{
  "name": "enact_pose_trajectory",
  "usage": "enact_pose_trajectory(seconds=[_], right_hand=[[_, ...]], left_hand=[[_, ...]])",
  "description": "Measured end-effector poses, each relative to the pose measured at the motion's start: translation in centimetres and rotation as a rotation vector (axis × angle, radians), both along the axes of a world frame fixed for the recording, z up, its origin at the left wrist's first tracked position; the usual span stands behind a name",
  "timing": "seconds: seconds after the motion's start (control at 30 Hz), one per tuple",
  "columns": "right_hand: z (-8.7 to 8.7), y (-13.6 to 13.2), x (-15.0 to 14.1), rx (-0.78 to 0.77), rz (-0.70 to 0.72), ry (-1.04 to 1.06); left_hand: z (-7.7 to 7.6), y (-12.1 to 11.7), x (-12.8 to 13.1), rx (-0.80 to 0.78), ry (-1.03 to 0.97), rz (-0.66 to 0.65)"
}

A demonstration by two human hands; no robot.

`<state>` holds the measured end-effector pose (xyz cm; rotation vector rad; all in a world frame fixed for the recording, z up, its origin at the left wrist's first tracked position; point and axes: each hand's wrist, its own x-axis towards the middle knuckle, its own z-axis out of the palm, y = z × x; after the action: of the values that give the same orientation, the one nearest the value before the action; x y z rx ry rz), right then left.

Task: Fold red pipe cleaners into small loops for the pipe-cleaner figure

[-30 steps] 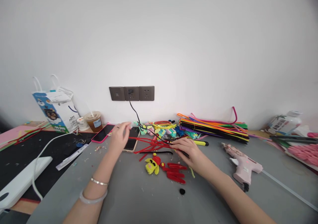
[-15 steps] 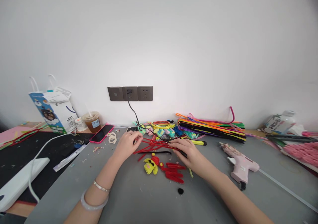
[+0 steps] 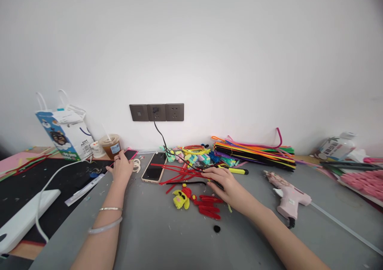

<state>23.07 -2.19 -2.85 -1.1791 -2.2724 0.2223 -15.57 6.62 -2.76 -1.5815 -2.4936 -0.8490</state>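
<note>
The left hand (image 3: 122,168) is over the flat, pink-edged black phone (image 3: 129,154) and the right hand (image 3: 222,180) over thin, fuzzy red stems (image 3: 191,174), on the grey counter (image 3: 149,230); whether either grips, I cannot tell. The phone looks rigid, best held by its edges; the stems soft, pinched mid-length.

Two phones (image 3: 154,168), three wall plates (image 3: 156,112), one glue gun (image 3: 289,197)

Marks, all too small or blurred to be read: dark print is carried by the paper bag (image 3: 67,136), the drink cup's label (image 3: 115,148) and the bottle (image 3: 335,148).
</note>
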Motion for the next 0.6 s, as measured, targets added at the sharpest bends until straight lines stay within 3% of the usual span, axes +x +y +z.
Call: enact_pose_trajectory(seconds=[0.1,0.2,0.33,0.43,0.53,0.6], right_hand=[[-0.1,0.1,0.1,0.011,-0.003,0.003],[-0.1,0.1,0.1,0.027,0.004,0.005],[0.0,0.1,0.0,0.049,0.007,0.013],[0.1,0.2,0.0,0.047,-0.028,0.015],[0.3,0.2,0.0,0.047,-0.081,0.01],[0.3,0.2,0.0,0.054,-0.099,0.011]], left_hand=[[0.5,-0.1,0.2,0.034,0.007,-0.024],[1.6,-0.2,1.3,0.143,0.06,-0.153],[2.7,-1.1,4.9,0.21,0.122,-0.558],[2.6,-2.5,7.8,0.184,0.163,-0.875],[2.0,-3.7,9.5,0.13,0.199,-1.085],[1.5,-4.0,9.9,0.095,0.216,-1.159]])
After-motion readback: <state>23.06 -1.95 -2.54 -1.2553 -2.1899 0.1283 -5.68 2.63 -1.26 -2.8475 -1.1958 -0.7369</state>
